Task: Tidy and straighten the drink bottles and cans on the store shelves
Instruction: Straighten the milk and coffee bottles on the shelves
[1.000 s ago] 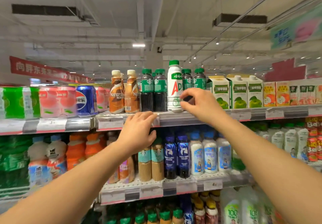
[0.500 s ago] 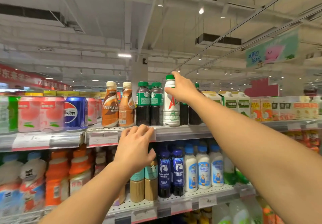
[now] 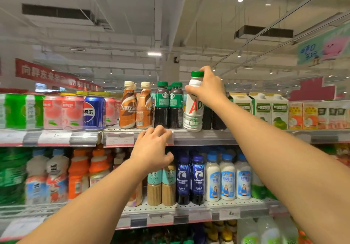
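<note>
1. The white bottle (image 3: 193,109) with the green cap and a red letter on its label stands on the top shelf (image 3: 204,136), right at the front edge, tilted a bit to the left at the top.
2. The right hand (image 3: 207,88) is wrapped around its neck and shoulder from the right, fingers curled round it with one fingertip up on the cap.
3. The left hand (image 3: 152,147) sits lower, fingers bent and hooked over the shelf's front rail, covering part of a price tag (image 3: 118,139). It's not holding any bottle.
4. Just left of the white bottle are two dark coffee bottles (image 3: 168,105) with green caps, upright and touching each other. More dark bottles are behind the right arm, mostly hidden.
5. Further left, two brown Nescafe bottles (image 3: 135,107) with cream caps, then a blue Pepsi can (image 3: 94,112) wedged between pink peach cans (image 3: 63,112), and green cans (image 3: 20,111) at the far left.
6. To the right of the arm there's a row of white-and-green juice cartons (image 3: 269,109).
7. On the shelf below: blue coffee bottles (image 3: 191,179), milky white bottles with blue caps (image 3: 228,179), and orange bottles (image 3: 78,173) to the left, pretty blurry.
</note>
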Motion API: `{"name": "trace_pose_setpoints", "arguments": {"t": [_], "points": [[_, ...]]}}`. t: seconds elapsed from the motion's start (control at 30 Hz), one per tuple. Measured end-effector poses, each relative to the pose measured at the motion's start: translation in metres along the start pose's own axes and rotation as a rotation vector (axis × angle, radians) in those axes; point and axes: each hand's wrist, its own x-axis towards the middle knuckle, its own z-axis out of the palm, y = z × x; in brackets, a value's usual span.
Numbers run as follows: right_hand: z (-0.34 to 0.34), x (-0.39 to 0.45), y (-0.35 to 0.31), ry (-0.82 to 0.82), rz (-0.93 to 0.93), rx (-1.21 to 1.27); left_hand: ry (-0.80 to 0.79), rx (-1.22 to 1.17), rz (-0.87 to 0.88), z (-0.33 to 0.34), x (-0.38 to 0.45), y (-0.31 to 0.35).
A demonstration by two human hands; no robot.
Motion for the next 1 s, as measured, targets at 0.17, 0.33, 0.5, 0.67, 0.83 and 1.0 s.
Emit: {"name": "trace_pose_setpoints", "arguments": {"t": [0.17, 0.33, 0.5, 0.67, 0.83, 1.0], "points": [[-0.017, -0.018, 0.003, -0.051, -0.049, 0.083, -0.077, 0.025, -0.031, -0.007, -0.001, 0.008], [-0.027, -0.045, 0.0, -0.04, -0.069, 0.086, -0.169, 0.071, -0.06, -0.018, 0.002, 0.014], [-0.031, -0.105, 0.009, 0.08, -0.144, 0.153, -0.33, 0.081, -0.051, -0.028, -0.014, 0.014], [-0.026, -0.171, 0.026, 0.17, -0.121, 0.315, -0.306, 0.117, 0.02, -0.051, -0.057, 0.013], [-0.02, -0.212, 0.034, 0.131, -0.104, 0.373, -0.42, 0.093, -0.047, -0.045, -0.11, 0.013], [-0.007, -0.251, 0.032, 0.046, -0.066, 0.415, -0.595, 0.055, -0.133, -0.02, -0.167, 0.001]]}}
